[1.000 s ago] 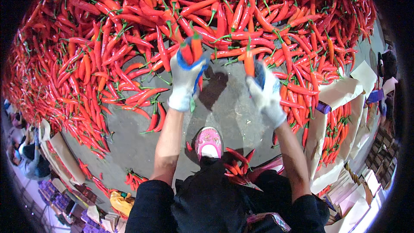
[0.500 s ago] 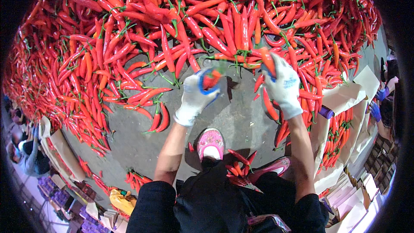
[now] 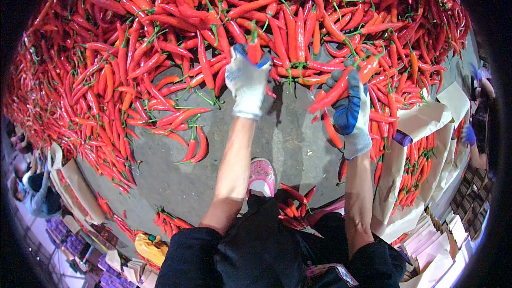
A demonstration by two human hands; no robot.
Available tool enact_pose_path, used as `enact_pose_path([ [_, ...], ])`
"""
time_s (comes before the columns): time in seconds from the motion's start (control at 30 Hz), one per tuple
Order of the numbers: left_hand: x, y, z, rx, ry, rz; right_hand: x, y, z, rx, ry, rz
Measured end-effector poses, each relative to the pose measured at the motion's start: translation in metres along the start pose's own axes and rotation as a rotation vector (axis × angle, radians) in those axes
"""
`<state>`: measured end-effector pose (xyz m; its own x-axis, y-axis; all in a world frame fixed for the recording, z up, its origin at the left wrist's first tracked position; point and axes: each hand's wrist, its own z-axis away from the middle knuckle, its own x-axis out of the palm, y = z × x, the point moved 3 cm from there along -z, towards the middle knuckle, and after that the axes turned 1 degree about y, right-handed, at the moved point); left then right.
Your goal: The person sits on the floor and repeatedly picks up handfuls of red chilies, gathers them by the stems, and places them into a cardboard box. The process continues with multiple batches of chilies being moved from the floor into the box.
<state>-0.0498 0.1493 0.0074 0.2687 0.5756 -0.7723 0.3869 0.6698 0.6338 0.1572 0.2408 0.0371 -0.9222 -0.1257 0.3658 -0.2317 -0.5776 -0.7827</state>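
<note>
The chillies (image 3: 213, 48) are long, slim and glossy red, some leaning to orange, each ending in a thin green stalk, and they lie in one huge heap across the grey concrete floor (image 3: 176, 181). My pink shoe (image 3: 261, 170) is my landmark: the heap begins just beyond it and runs out to the far rim.

My left hand (image 3: 247, 82), in a white and blue work glove, is above and a little left of the shoe, at the heap's near edge. Its fingers are curled shut round a small bunch of chillies (image 3: 255, 48) whose tips stick up past the glove. My right hand (image 3: 349, 106), gloved in blue and grey, is up and to the right of the shoe, fingers closed on a long chilli (image 3: 341, 85) that slants across the palm, with more bunched behind it.

Half a second ago both hands were closer together and nearer the shoe; now they have spread apart and reached further into the heap.

Right of the shoe, a brown paper-lined box (image 3: 394, 176) holds chillies laid lengthwise in a row (image 3: 418, 165). Close beside the shoe, loose chillies (image 3: 293, 205) lie by my lap. Left of the shoe and lower, another cardboard box (image 3: 80, 192) stands on its side; I cannot tell its contents.
</note>
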Motion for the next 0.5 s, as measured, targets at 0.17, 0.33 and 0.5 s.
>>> enact_pose_path([
  [0.17,-0.022,-0.033,0.039,-0.351,-0.3,0.635,0.022,-0.016,-0.02,-0.259,-0.171,0.695],
  [0.33,-0.029,-0.049,0.065,-0.582,-0.372,1.057,0.083,-0.022,-0.042,-0.894,-0.606,1.734],
  [0.5,-0.026,-0.076,0.1,-0.587,-0.504,1.316,0.068,0.0,-0.068,-0.925,-0.675,2.107],
])
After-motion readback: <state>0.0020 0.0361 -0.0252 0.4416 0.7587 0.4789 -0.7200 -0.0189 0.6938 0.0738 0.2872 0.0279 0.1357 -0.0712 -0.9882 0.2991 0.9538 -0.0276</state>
